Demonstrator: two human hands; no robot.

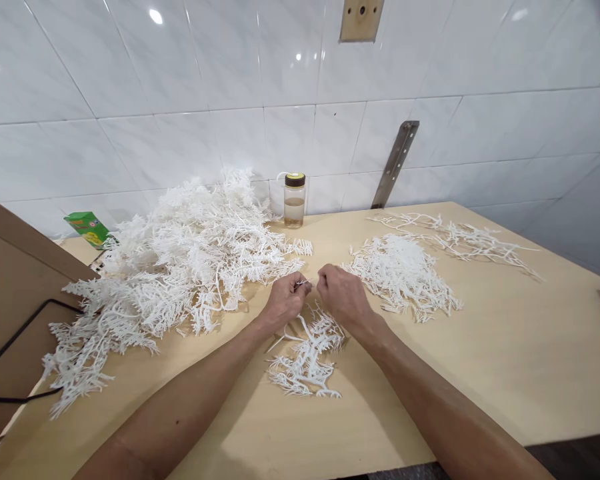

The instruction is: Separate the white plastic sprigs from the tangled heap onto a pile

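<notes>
My left hand (286,299) and my right hand (343,294) meet at the middle of a pale wooden table (505,360). Both are closed in a pinch around a small white plastic piece (303,283) held between them. Just under my hands lies a white plastic branch frame (307,357) with many small teeth. A big heap of the same white frames (180,260) lies to the left of my left hand. A smaller pile of loose white pieces (403,273) lies to the right of my right hand.
Bare white stems (460,237) are spread at the back right. A jar with a brown lid (295,200) stands by the tiled wall. A green carton (87,228) and a cardboard box (10,313) with a black cable sit at the left.
</notes>
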